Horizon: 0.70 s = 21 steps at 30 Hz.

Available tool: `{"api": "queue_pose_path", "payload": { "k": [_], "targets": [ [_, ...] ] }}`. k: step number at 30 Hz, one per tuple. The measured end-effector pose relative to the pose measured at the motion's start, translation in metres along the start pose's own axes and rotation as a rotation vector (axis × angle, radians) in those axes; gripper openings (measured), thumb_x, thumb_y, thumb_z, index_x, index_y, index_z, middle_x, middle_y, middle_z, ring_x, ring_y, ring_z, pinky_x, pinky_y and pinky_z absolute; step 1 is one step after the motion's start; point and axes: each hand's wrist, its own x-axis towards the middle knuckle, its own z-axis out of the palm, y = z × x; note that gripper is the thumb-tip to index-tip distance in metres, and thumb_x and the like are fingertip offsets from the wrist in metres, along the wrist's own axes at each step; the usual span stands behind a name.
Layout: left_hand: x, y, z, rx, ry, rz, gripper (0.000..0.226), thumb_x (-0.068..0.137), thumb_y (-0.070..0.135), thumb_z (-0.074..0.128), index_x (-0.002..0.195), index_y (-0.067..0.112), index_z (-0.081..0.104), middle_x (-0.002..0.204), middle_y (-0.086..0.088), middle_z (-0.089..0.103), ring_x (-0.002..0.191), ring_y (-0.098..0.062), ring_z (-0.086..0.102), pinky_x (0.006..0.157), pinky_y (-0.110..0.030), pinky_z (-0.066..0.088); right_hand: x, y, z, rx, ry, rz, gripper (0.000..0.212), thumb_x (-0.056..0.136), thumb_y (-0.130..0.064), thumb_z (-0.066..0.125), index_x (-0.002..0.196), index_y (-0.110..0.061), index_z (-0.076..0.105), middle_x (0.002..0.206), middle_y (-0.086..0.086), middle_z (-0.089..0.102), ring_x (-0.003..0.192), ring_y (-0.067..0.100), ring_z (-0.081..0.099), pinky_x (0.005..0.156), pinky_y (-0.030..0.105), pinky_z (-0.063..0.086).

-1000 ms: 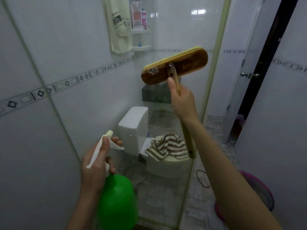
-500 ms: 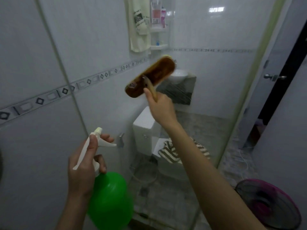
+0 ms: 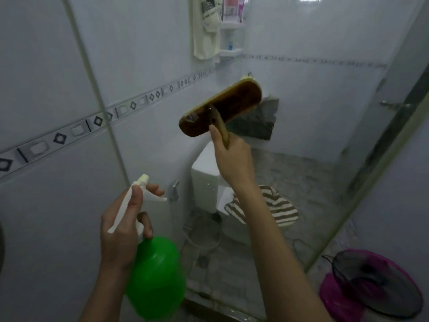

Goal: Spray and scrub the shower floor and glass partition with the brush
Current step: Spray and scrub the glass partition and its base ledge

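- Wall (image 3: pixel 53 73): glossy white tile, grey grout, one border band of black diamonds and rectangles.
- Glass partition (image 3: pixel 329 108): clear pane with a pale metal frame on the right (a white toilet tank (image 3: pixel 204 182) and grey pebble-patterned floor (image 3: pixel 301 173) show through it).
- Fan (image 3: pixel 371 291): round, pink rim, dark wire grille, low at the right.
- Spray bottle (image 3: pixel 157 275): bulbous green plastic body with a white trigger head. The left hand (image 3: pixel 123 228) wraps the neck, forefinger over the trigger.
- Brush (image 3: pixel 220 108): oblong brown wooden head, pale bristles facing the glass, raised upper centre. The right hand (image 3: pixel 232 159) grips the wooden handle just below the head.
- Towel (image 3: pixel 204 31): cream, hanging, with a dark label (writing unreadable).
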Motion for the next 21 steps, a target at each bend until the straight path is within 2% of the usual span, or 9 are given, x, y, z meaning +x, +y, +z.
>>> {"api": "queue_pose_path", "payload": {
  "k": [2,4,6,8,12,14,16,19,21],
  "targets": [
    [0.007,-0.004,0.004,-0.03,-0.014,-0.006,0.064,0.075,0.081,0.061,0.109,0.029,0.074,0.103,-0.004,0.075,0.036,-0.013,0.041,0.041,-0.019,0.038,-0.027,0.029,-0.022,0.018,0.078,0.063,0.047,0.095,-0.056,0.043,0.064,-0.022,0.05,0.053,-0.009,0.046,0.045,0.004,0.042,0.048,0.027,0.034],
    [0.009,-0.008,0.009,-0.047,-0.035,0.0,0.066,0.075,0.08,0.062,0.113,0.027,0.072,0.101,-0.004,0.076,0.036,-0.012,0.041,0.04,-0.019,0.038,-0.051,0.047,-0.042,0.054,0.176,0.148,0.048,0.096,-0.052,0.044,0.059,-0.021,0.046,0.044,-0.01,0.043,0.039,0.002,0.038,0.043,0.022,0.031],
    [0.008,-0.01,0.015,-0.038,-0.055,0.0,0.055,0.079,0.076,0.061,0.108,0.032,0.075,0.099,-0.004,0.076,0.036,-0.012,0.042,0.039,-0.02,0.038,-0.05,0.04,-0.052,0.112,0.206,0.158,0.046,0.097,-0.049,0.044,0.059,-0.022,0.045,0.041,-0.011,0.041,0.037,0.001,0.036,0.04,0.018,0.029],
    [0.004,-0.011,0.022,-0.014,-0.065,-0.002,0.033,0.087,0.065,0.057,0.097,0.042,0.077,0.098,-0.001,0.076,0.036,-0.012,0.042,0.039,-0.021,0.037,-0.03,0.015,-0.059,0.211,0.176,0.114,0.042,0.098,-0.048,0.043,0.064,-0.022,0.048,0.048,-0.01,0.042,0.042,0.003,0.038,0.041,0.019,0.031],
    [-0.011,-0.012,0.034,0.011,-0.049,-0.015,0.032,0.091,0.056,0.05,0.089,0.04,0.077,0.097,-0.001,0.076,0.035,-0.013,0.042,0.039,-0.022,0.038,-0.002,-0.014,-0.074,0.268,0.166,-0.035,0.042,0.1,-0.042,0.042,0.064,-0.02,0.045,0.053,-0.006,0.041,0.046,0.008,0.037,0.044,0.021,0.032],
    [-0.023,-0.013,0.039,0.005,-0.021,-0.02,0.04,0.09,0.064,0.053,0.095,0.032,0.076,0.099,-0.003,0.076,0.035,-0.013,0.042,0.04,-0.022,0.038,-0.021,0.023,-0.075,0.199,0.113,-0.009,0.042,0.099,-0.043,0.044,0.064,-0.022,0.046,0.053,-0.009,0.042,0.044,0.004,0.037,0.043,0.019,0.031],
    [-0.037,-0.017,0.044,0.001,0.006,-0.017,0.055,0.085,0.074,0.056,0.1,0.024,0.074,0.101,-0.005,0.076,0.035,-0.013,0.042,0.04,-0.021,0.038,-0.065,0.084,-0.072,0.096,0.073,0.103,0.04,0.098,-0.045,0.044,0.066,-0.023,0.051,0.054,-0.008,0.047,0.044,0.004,0.041,0.046,0.025,0.034],
    [-0.063,-0.024,0.052,0.004,0.063,-0.027,0.045,0.086,0.071,0.057,0.097,0.032,0.077,0.1,-0.001,0.076,0.035,-0.012,0.042,0.039,-0.02,0.037,-0.12,0.152,-0.077,-0.096,0.013,0.264,0.036,0.098,-0.045,0.042,0.078,-0.021,0.059,0.065,-0.005,0.057,0.057,0.004,0.052,0.053,0.026,0.036],
    [-0.081,-0.029,0.058,0.038,0.124,-0.046,0.035,0.087,0.069,0.056,0.098,0.043,0.076,0.098,0.005,0.076,0.036,-0.012,0.041,0.04,-0.02,0.037,-0.116,0.157,-0.076,-0.129,-0.035,0.239,0.035,0.098,-0.046,0.042,0.083,-0.019,0.06,0.067,-0.005,0.058,0.062,0.009,0.055,0.05,0.023,0.033]
  ]
}}
